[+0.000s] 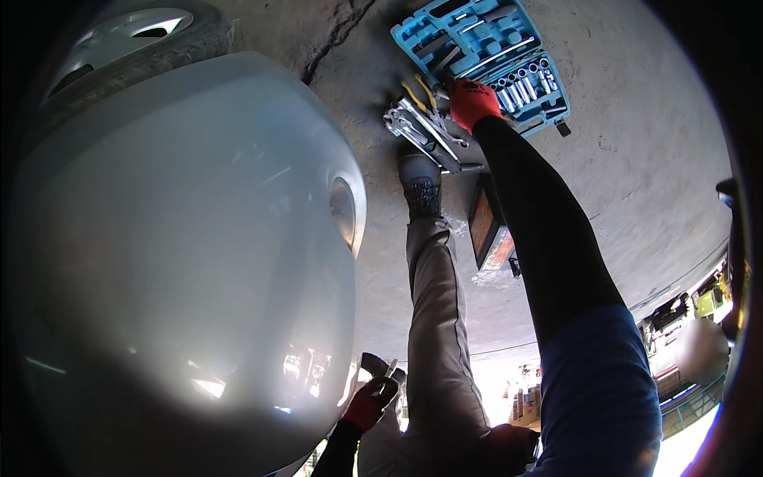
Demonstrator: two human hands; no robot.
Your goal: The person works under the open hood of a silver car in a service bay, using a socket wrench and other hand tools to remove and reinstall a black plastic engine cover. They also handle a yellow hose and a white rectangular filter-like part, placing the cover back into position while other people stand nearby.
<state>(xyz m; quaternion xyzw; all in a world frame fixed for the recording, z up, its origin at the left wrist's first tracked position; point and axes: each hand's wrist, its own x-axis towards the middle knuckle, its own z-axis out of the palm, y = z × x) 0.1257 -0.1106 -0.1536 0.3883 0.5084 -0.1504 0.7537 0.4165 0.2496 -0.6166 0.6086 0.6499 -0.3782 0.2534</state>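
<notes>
My right hand [474, 103], in a red glove, reaches to the near edge of an open blue tool case [528, 60]. Its fingers are dark and partly hidden against the case, so their grip does not show. A row of sockets [520, 86] sits in the case beside that hand. On the floor just left of it lie a pile of wrenches [421, 131] and yellow-handled pliers [421, 94]. Low in the picture my left hand [367, 407], also gloved, is closed around a thin, light-coloured tool [391, 368] whose kind is unclear.
A silver car body panel [191, 238] fills the left side, with a wheel [135, 48] behind it. My boot [420, 175] stands by the wrenches. A dark box with reddish sides [486, 226] rests right of my leg. A crack [338, 40] crosses the concrete floor.
</notes>
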